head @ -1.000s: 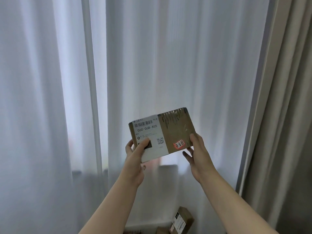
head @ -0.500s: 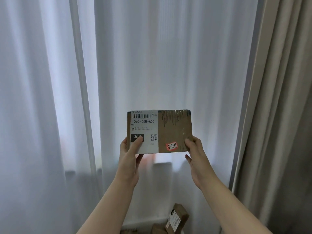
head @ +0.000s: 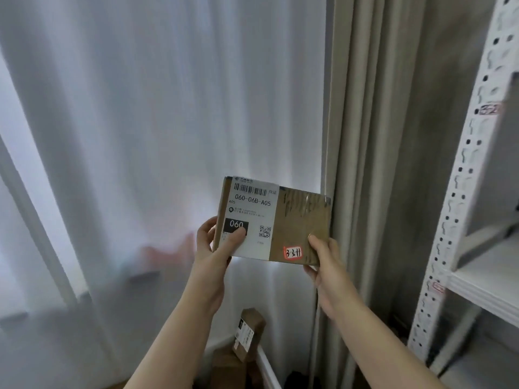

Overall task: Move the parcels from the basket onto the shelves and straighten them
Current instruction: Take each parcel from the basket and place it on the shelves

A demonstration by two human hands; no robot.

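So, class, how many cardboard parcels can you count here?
3. The held parcel is gripped by the left hand and right hand; a tilted parcel stands near the floor below; a dim third parcel lies beside it, partly hidden. Others may be out of view.

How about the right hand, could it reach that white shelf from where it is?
Probably yes. The right hand is the one nearer the white shelf, with only open air between them. It holds a corner of the parcel, as does the left hand, so that would travel along.
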